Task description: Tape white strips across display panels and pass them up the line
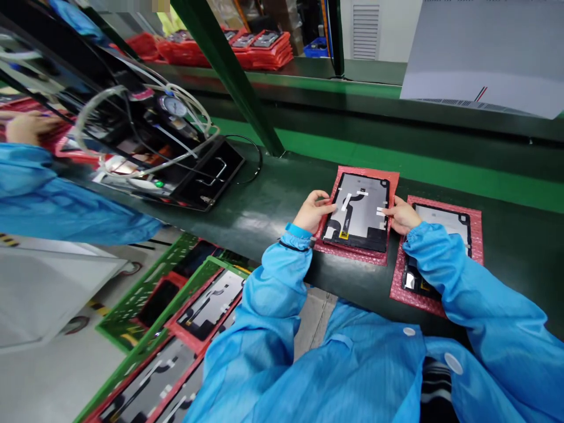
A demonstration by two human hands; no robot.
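Tablet [358, 212] (back up) between 2 hands [314, 211]

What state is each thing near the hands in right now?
Tablet panel, silver back with white tape, lying on a pink bubble pouch
Left hand, fingers on panel's left edge
Right hand, fingers on panel's right edge
Second tablet panel, partly under right sleeve
Green tray, holding panels

Bright, even light; heavily warped edges

A taped, black-framed tablet panel [358, 212] lies on pink bubble wrap [374, 175].
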